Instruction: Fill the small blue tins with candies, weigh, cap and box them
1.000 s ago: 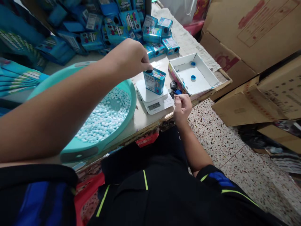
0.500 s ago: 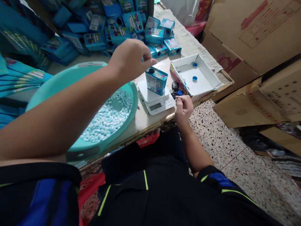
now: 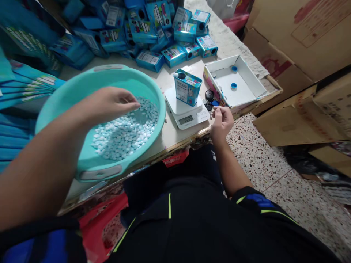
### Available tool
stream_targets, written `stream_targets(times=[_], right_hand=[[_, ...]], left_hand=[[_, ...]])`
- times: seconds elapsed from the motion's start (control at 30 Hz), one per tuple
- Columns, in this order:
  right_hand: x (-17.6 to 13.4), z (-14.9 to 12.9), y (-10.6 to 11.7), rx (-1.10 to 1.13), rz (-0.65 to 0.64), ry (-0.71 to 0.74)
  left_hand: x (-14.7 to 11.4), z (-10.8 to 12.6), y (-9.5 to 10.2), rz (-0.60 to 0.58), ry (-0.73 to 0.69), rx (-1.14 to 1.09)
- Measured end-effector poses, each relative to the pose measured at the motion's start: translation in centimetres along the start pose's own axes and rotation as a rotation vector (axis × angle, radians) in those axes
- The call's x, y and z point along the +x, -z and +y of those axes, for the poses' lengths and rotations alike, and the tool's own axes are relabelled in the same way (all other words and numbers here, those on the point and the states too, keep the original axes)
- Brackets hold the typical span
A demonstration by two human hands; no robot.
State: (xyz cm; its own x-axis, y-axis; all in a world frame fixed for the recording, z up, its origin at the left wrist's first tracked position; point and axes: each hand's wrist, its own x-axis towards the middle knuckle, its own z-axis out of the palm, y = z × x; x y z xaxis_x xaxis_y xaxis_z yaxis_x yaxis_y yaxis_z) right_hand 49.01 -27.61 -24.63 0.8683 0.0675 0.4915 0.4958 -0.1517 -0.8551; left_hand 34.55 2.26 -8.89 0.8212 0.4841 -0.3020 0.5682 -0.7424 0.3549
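My left hand [image 3: 112, 104] hangs over the turquoise basin [image 3: 95, 173], its fingers loosely bent with a gap at the thumb and nothing visible in them. White and pale-blue candies [image 3: 123, 137] lie in the basin below it. To the right, a blue candy tin [image 3: 189, 87] stands upright on a white kitchen scale [image 3: 201, 116]; a white piece sits at the rim of its dark round opening. My right hand [image 3: 222, 118] is closed beside the scale at the table edge, thumb against the curled fingers; what it pinches, if anything, is too small to make out.
Behind the basin lies a heap of blue tins [image 3: 148, 29]. A shallow white box [image 3: 246, 82] holding blue caps stands right of the scale, with keys [image 3: 210, 95] between them. Cardboard boxes [image 3: 298, 109] stand at the right, beyond the table edge.
My left hand has moved from above the tin back left over the basin, and its fingers have loosened. A white piece now shows at the tin's opening. My right hand keeps its place beside the scale.
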Motion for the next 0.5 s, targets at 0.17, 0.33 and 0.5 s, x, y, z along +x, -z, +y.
stream_targets(times=[0.17, 0.33, 0.5], right_hand=[[0.3, 0.1, -0.1, -0.019, -0.025, -0.06], [2.7, -1.0, -0.9, -0.067, -0.031, -0.083], [5.9, -7.9, -2.8, -0.318, -0.384, 0.43]], left_hand=[[1.5, -2.6, -0.9, -0.273, 0.039, 0.149], [2.7, -3.7, -1.6, -0.31, 0.011, 0.215], [2.4, -3.5, -2.0, -0.391, -0.063, 0.237]])
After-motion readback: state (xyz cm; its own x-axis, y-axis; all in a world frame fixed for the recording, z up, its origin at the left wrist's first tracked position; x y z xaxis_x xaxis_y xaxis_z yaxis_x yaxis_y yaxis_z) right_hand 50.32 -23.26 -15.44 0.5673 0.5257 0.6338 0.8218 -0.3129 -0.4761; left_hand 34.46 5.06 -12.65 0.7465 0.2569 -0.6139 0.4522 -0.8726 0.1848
